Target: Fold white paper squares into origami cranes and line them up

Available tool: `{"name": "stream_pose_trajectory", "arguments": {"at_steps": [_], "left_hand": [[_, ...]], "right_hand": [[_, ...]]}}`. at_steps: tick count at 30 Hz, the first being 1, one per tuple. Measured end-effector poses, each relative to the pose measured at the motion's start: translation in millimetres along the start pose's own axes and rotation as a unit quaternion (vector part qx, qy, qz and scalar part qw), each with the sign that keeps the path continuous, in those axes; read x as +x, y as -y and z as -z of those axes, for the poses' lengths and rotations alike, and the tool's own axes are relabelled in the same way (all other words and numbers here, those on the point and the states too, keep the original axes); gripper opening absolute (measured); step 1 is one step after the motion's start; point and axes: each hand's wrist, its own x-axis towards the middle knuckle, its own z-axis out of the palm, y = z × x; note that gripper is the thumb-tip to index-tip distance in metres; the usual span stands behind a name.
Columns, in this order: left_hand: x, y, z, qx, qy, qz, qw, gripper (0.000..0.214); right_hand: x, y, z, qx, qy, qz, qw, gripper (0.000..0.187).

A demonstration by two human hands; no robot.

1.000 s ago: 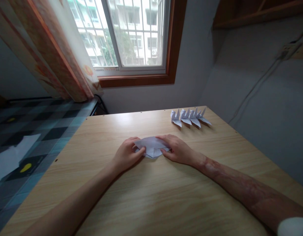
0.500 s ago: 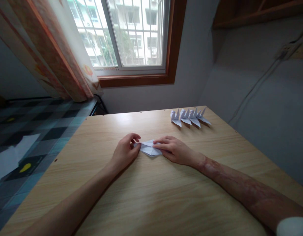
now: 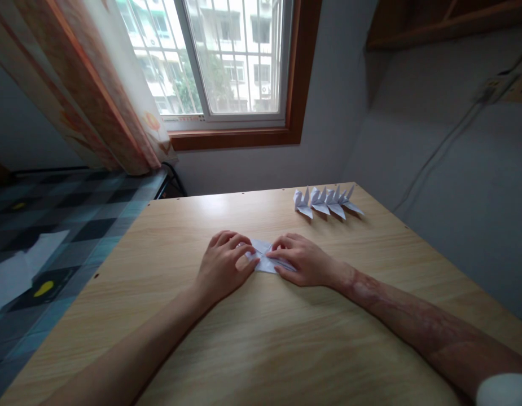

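Observation:
A small folded piece of white paper (image 3: pixel 264 256) lies flat on the light wooden table (image 3: pixel 261 338), between my two hands. My left hand (image 3: pixel 224 264) presses on its left end with curled fingers. Over the right end, my right hand (image 3: pixel 302 260) bends its fingers down onto the paper. Both hands hide much of the sheet, so only its middle shows.
A row of several finished white paper folds (image 3: pixel 326 202) stands at the table's far right corner. A bed with a checked cover (image 3: pixel 53 225) and a white sheet lies to the left. A window and curtain rise behind; a grey wall runs close along the right edge.
The paper has been folded smaller and narrower. Both hands have closed in toward each other over it, and the left fingers now lie on the paper.

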Motion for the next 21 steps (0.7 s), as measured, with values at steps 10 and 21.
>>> {"name": "stream_pose_trajectory", "arguments": {"at_steps": [10,21], "left_hand": [[-0.2,0.6,1.3,-0.049,0.093,-0.076,0.992,0.027],[-0.2,5.8,0.2,-0.072,0.075,-0.092,0.990,0.020]], "right_hand": [[1.5,2.3,1.3,0.056,-0.008,0.037,0.998,0.015],[1.1,-0.4,2.3,0.012,-0.003,-0.003,1.000,0.032]]}}
